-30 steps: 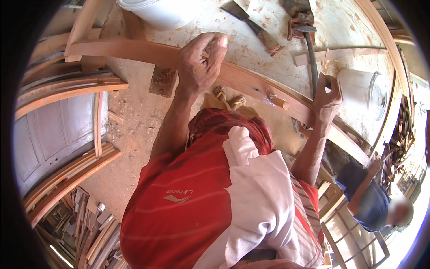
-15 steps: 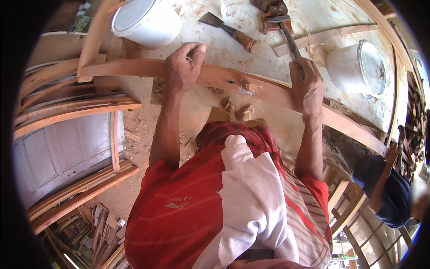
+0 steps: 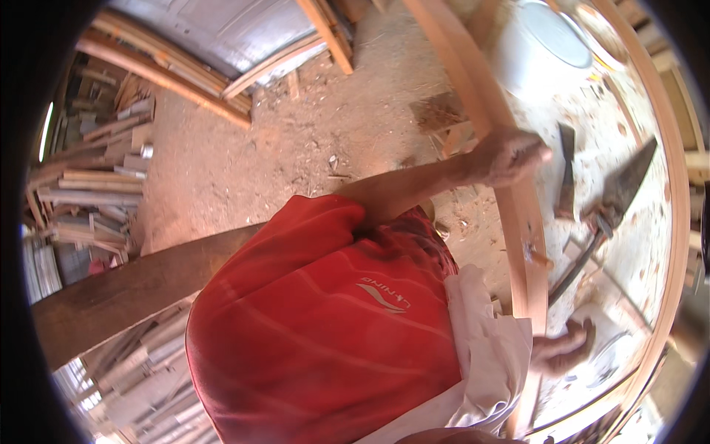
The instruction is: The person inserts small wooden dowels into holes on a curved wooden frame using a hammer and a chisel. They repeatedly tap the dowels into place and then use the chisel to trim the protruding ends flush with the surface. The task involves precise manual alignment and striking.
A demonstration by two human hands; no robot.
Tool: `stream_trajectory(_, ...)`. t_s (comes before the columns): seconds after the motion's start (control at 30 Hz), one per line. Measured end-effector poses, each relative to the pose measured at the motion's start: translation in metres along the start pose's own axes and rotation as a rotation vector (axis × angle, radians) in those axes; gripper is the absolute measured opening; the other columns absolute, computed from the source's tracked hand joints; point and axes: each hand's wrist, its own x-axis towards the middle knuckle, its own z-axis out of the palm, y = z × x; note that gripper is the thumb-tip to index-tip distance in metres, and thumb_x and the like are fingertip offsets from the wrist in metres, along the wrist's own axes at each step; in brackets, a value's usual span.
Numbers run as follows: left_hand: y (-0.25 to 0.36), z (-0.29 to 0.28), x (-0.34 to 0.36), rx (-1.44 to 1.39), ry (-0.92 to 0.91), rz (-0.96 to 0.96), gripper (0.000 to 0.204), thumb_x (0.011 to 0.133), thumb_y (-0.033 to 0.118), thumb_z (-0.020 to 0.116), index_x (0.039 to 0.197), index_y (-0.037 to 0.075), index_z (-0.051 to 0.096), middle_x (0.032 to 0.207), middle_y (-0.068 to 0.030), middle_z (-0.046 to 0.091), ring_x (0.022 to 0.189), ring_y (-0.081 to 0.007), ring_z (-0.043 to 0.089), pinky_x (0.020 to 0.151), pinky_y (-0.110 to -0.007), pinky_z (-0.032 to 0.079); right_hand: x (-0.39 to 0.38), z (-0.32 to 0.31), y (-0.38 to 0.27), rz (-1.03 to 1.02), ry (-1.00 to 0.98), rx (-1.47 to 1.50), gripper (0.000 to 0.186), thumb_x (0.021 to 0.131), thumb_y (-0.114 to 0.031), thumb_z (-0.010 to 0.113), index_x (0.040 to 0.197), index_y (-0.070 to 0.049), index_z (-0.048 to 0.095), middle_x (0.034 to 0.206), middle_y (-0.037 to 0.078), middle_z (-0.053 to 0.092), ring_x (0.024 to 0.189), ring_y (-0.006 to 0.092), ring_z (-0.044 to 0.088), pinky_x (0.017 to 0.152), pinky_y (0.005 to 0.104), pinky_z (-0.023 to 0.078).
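My left hand [image 3: 518,157], fingers curled around something I cannot make out, is over the wooden rail [image 3: 520,218], which has a short round peg [image 3: 539,260]. My right hand [image 3: 569,346] is lower right, near a white bucket [image 3: 608,359], its bent fingers apart and holding nothing visible. Just above it lies a long dark metal bar [image 3: 573,274], reaching to a clamp-like metal head [image 3: 600,220] beside a dark triangular blade [image 3: 625,181]. A flat-bladed tool with a handle [image 3: 566,174] lies on the pale worktop [image 3: 621,281].
Another white bucket [image 3: 540,52] stands at top right. A panel door [image 3: 222,33] with timber frames is at upper left. Piles of offcuts [image 3: 103,192] line the left side, and a long dark board [image 3: 133,274] crosses behind me. A blurred person [image 3: 691,333] is at far right.
My view has swung round, bringing the dark board into sight. My right hand has come off the metal bar it gripped and moved toward the lower bucket. My left hand remains curled at the rail.
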Motion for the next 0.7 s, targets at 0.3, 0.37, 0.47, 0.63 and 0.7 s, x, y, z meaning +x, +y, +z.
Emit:
stream_trajectory(0.3, -0.006, -0.134, -0.051, -0.041, -0.162, -0.039, 0.035, 0.106, 0.031, 0.053, 0.091, 0.005, 0.07, 0.081, -0.0148, 0.067, 0.077, -0.0352, 0.067, 0.071, -0.044, 0.054, -0.007, 0.115, -0.133, -0.566, -0.985, 0.506, 0.046, 0.1, -0.038, 0.064, 0.115, 0.005, 0.059, 0.1, 0.022, 0.068, 0.075, 0.0271, 0.065, 0.067, 0.0343, 0.052)
stream_trajectory(0.37, -0.017, -0.177, -0.065, 0.019, -0.165, -0.067, 0.038, 0.106, 0.036, 0.052, 0.092, 0.006, 0.07, 0.088, -0.0161, 0.067, 0.084, -0.0372, 0.066, 0.076, -0.047, 0.052, -0.056, 0.162, -0.163, -0.42, -0.869, 0.385, 0.05, 0.099, -0.043, 0.066, 0.098, 0.007, 0.065, 0.094, 0.019, 0.069, 0.069, 0.0263, 0.065, 0.062, 0.0339, 0.054)
stream_trajectory(0.47, -0.047, -0.239, -0.1, 0.007, -0.063, -0.234, 0.044, 0.107, 0.04, 0.051, 0.092, 0.002, 0.066, 0.08, -0.0168, 0.062, 0.078, -0.0372, 0.064, 0.074, -0.048, 0.053, -0.096, 0.223, -0.204, -0.46, -0.963, 0.317, 0.03, 0.094, -0.023, 0.075, 0.101, 0.006, 0.07, 0.099, 0.016, 0.07, 0.071, 0.0242, 0.067, 0.066, 0.0354, 0.056)
stream_trajectory(0.63, -0.12, -0.314, -0.197, 0.416, -0.017, -0.763, 0.037, 0.105, 0.037, 0.052, 0.108, 0.005, 0.069, 0.095, -0.0185, 0.068, 0.098, -0.039, 0.069, 0.084, -0.049, 0.055, -0.133, 0.316, -0.257, -0.567, -1.273, 0.252, 0.033, 0.094, -0.019, 0.074, 0.119, 0.0, 0.069, 0.096, 0.016, 0.068, 0.08, 0.0272, 0.067, 0.073, 0.0422, 0.055)
stream_trajectory(0.7, -0.138, -0.336, -0.251, 0.383, -0.186, -1.202, 0.032, 0.102, 0.037, 0.057, 0.121, 0.015, 0.069, 0.121, -0.0191, 0.065, 0.109, -0.0391, 0.067, 0.091, -0.049, 0.054, -0.137, 0.344, -0.274, -0.626, -1.434, 0.09, 0.036, 0.096, -0.025, 0.072, 0.121, 0.0, 0.068, 0.099, 0.018, 0.069, 0.084, 0.0309, 0.069, 0.077, 0.0444, 0.054)
